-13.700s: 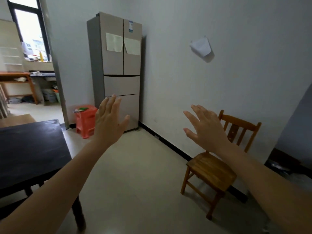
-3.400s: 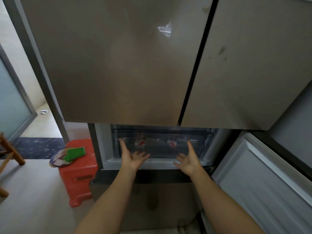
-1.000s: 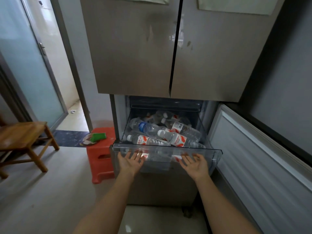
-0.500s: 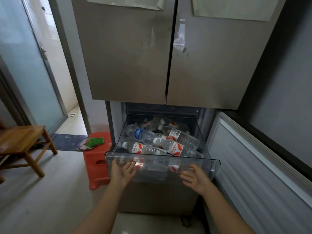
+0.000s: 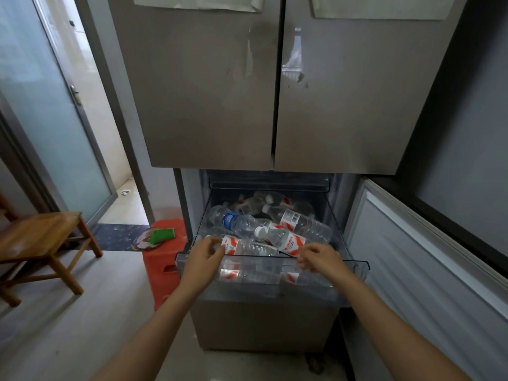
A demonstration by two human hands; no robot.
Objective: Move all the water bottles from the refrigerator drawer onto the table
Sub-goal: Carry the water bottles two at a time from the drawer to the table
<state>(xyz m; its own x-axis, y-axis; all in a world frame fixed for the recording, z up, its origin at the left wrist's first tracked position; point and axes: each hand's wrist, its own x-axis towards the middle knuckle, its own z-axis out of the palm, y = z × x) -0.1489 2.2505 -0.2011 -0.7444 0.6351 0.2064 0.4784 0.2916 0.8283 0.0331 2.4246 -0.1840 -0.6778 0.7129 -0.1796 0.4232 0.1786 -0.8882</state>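
The drawer [image 5: 357, 266] now stands pulled out of the refrigerator [image 5: 214, 92]. Both hands have left its clear front wall, where they pressed half a second ago, and have risen over the rim. By the look of it, opening is done and picking begins.

The left hand [image 5: 202, 259] reaches the cap end of the nearest bottle [image 5: 247, 247], which lies on its side just behind the rim. Its grip is open, with the fingers curved toward the bottle but not yet around it. The right hand [image 5: 319, 258] hovers over the rim with loosely curled fingers and holds nothing.

All the water bottles [image 5: 275, 224] lie heaped in the drawer, some crossing others, so none has been moved. The counter is out of view, presumably behind the person.

A red stool [image 5: 162, 259] with a green thing [image 5: 162, 234] on it stands just left of the drawer. A wooden chair [image 5: 41, 235] sits farther left, and an open door panel [image 5: 412, 257] juts out on the right. The stacked bottles may roll when one is lifted.
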